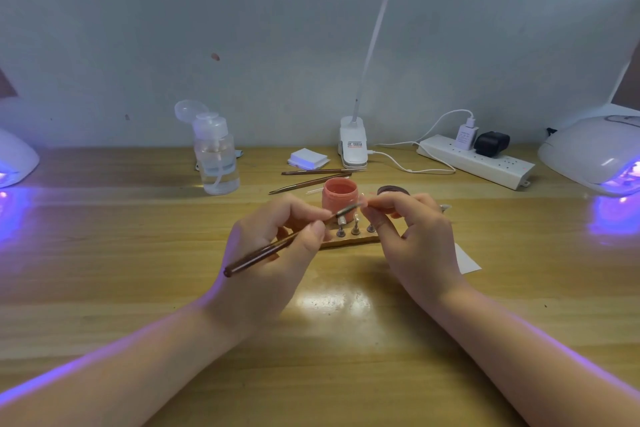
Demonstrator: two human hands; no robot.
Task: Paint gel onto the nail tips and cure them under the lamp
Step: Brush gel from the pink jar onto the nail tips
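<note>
My left hand [277,246] pinches a dark brown gel brush [273,246], its tip pointing up and right toward my right hand [412,236]. My right hand pinches a small nail tip stand [445,207] between thumb and fingers, with the brush tip at the nail tip [362,202] on it. An open pink gel jar [340,199] stands just behind both hands, its dark lid [393,191] to the right. A wooden holder [349,240] with several metal nail stands [355,229] lies on the table between my hands.
Two curing lamps glow violet: one at the far left [15,159], one at the far right [592,152]. A clear pump bottle [216,156], white wipes [308,158], two spare brushes [311,177], a clip desk lamp [353,142] and a power strip [474,159] line the back.
</note>
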